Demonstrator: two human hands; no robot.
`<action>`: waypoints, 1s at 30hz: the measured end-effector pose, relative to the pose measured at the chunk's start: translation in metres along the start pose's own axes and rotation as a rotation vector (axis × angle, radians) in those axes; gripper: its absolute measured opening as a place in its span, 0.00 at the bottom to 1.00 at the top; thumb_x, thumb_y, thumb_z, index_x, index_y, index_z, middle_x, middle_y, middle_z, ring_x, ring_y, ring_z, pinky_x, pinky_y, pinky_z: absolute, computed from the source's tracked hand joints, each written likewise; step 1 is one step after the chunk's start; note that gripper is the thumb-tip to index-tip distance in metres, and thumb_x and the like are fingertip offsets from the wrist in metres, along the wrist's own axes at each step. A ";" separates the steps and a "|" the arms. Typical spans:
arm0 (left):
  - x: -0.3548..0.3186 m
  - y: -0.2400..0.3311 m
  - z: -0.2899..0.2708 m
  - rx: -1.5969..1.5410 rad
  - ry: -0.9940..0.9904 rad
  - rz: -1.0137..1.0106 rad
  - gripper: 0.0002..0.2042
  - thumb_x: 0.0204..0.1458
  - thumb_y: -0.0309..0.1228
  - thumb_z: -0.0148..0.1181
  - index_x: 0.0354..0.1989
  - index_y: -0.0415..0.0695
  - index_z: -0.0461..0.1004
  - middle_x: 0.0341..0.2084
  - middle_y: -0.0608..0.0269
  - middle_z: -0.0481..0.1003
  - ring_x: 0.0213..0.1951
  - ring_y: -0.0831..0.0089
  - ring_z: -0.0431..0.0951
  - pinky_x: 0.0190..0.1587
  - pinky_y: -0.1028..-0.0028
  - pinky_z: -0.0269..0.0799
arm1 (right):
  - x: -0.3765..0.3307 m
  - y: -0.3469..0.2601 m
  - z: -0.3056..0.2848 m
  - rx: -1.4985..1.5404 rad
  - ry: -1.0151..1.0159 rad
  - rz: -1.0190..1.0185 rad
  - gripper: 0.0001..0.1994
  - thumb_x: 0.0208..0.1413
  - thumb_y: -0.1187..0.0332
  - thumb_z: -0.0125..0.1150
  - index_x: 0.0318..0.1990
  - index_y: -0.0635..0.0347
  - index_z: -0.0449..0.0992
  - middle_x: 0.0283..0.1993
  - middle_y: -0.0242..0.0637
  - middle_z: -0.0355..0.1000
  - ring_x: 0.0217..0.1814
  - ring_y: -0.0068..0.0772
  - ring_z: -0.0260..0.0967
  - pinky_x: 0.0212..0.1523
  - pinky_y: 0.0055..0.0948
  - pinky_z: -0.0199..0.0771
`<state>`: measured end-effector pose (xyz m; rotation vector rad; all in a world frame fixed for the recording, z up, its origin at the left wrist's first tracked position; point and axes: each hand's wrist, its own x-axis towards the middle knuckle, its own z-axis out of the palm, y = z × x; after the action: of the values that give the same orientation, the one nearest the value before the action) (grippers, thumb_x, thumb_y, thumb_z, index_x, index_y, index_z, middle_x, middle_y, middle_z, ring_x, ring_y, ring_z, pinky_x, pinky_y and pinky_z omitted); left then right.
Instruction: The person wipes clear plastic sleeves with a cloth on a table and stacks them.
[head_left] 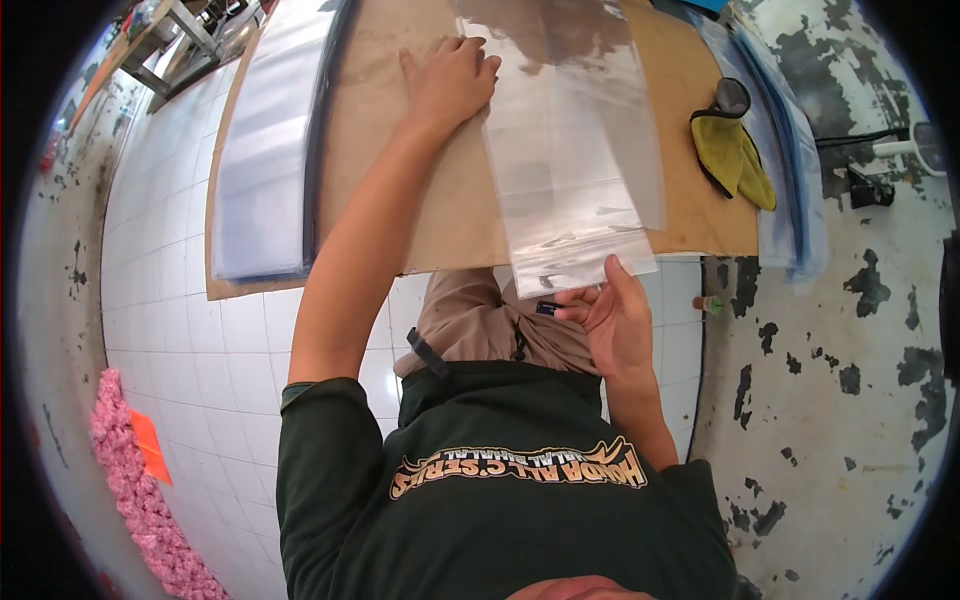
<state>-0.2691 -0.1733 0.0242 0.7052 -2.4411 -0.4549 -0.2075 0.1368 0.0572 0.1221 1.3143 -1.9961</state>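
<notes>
A long clear plastic bag (555,170) lies lengthwise over the brown board (390,235), its near end hanging just past the front edge. Another clear plastic sheet (640,140) shows beneath it, skewed to the right. My left hand (450,85) rests flat near the bag's far left edge, fingers spread. At the near right corner, my right hand (618,315) has its thumb at the bag's edge and the other fingers curled below, pinching it. A small black object (547,308) shows beside those fingertips; I cannot make out what it is.
A stack of clear plastic sleeves (270,150) lies along the board's left side, another stack (785,150) along the right. A yellow-green cloth (730,160) with a dark round-ended object (732,96) sits at the right. Pink bundled material (140,480) stands at the lower left.
</notes>
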 end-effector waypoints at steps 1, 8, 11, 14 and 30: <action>0.001 -0.001 0.001 -0.010 -0.011 0.008 0.19 0.57 0.44 0.49 0.52 0.47 0.73 0.49 0.62 0.74 0.57 0.63 0.68 0.63 0.33 0.39 | 0.000 -0.001 0.001 -0.020 -0.017 -0.033 0.15 0.63 0.59 0.52 0.47 0.64 0.68 0.36 0.41 0.74 0.26 0.32 0.73 0.21 0.29 0.77; 0.001 -0.004 0.003 -0.030 0.004 0.030 0.21 0.56 0.46 0.50 0.53 0.48 0.73 0.50 0.58 0.74 0.55 0.57 0.71 0.63 0.34 0.39 | 0.017 0.009 0.014 -0.084 0.154 -0.129 0.12 0.60 0.65 0.57 0.42 0.65 0.68 0.31 0.36 0.71 0.12 0.20 0.59 0.14 0.25 0.69; 0.001 -0.003 0.004 -0.048 0.023 0.020 0.19 0.56 0.44 0.51 0.50 0.46 0.75 0.48 0.60 0.75 0.58 0.61 0.68 0.63 0.34 0.40 | 0.025 0.011 0.020 -0.086 0.218 -0.173 0.10 0.59 0.68 0.58 0.43 0.65 0.68 0.30 0.35 0.70 0.11 0.17 0.56 0.13 0.23 0.68; 0.000 -0.005 0.004 -0.043 0.232 0.107 0.18 0.49 0.27 0.57 0.51 0.41 0.72 0.41 0.55 0.76 0.42 0.70 0.74 0.47 0.61 0.62 | 0.026 0.013 0.020 -0.095 0.254 -0.182 0.11 0.59 0.69 0.58 0.43 0.66 0.69 0.30 0.35 0.70 0.11 0.17 0.56 0.13 0.22 0.68; -0.004 0.000 0.000 0.118 -0.041 0.128 0.23 0.58 0.47 0.47 0.58 0.50 0.69 0.54 0.60 0.72 0.63 0.60 0.63 0.63 0.34 0.39 | 0.003 -0.036 -0.017 -1.486 0.242 -0.368 0.23 0.66 0.53 0.46 0.35 0.68 0.75 0.11 0.38 0.67 0.13 0.25 0.64 0.18 0.26 0.63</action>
<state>-0.2660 -0.1707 0.0224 0.5883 -2.5499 -0.2792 -0.2375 0.1570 0.0753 -0.6220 2.7468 -0.7865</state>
